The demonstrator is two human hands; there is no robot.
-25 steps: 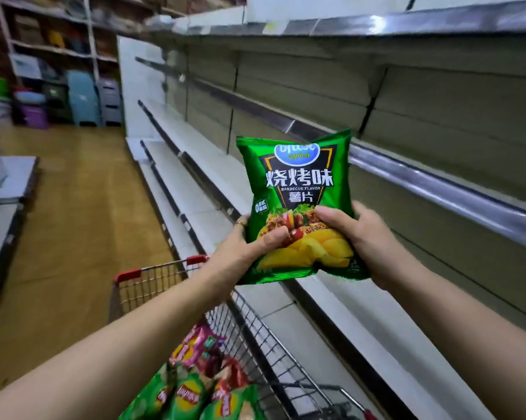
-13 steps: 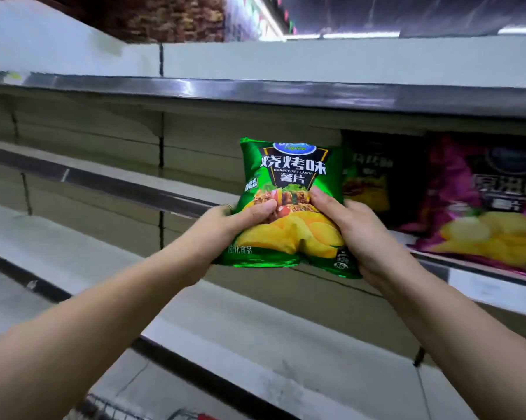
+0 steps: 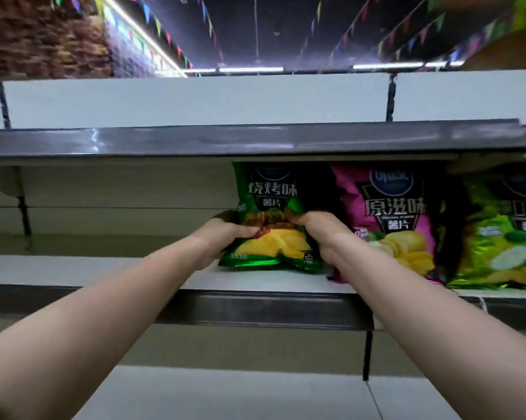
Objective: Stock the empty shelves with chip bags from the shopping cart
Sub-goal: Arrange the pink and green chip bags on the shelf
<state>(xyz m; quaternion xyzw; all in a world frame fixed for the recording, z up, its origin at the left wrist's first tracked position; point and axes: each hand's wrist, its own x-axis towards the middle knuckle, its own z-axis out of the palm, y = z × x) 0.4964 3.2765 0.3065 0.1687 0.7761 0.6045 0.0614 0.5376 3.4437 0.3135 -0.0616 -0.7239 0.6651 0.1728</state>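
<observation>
Both hands, left hand (image 3: 225, 237) and right hand (image 3: 322, 234), grasp the green chip bag (image 3: 270, 225) standing on the shelf (image 3: 104, 268), fingers clenched on it, beside the pink bag (image 3: 392, 219).

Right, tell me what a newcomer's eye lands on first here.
The green barbecue chip bag in the centre, upright with its bottom edge on the shelf, pinched at both sides by the left grip and right grip. To its right stand a pink chip bag and a yellow-green cucumber bag. Above, coloured pennants hang across the dark ceiling.
</observation>
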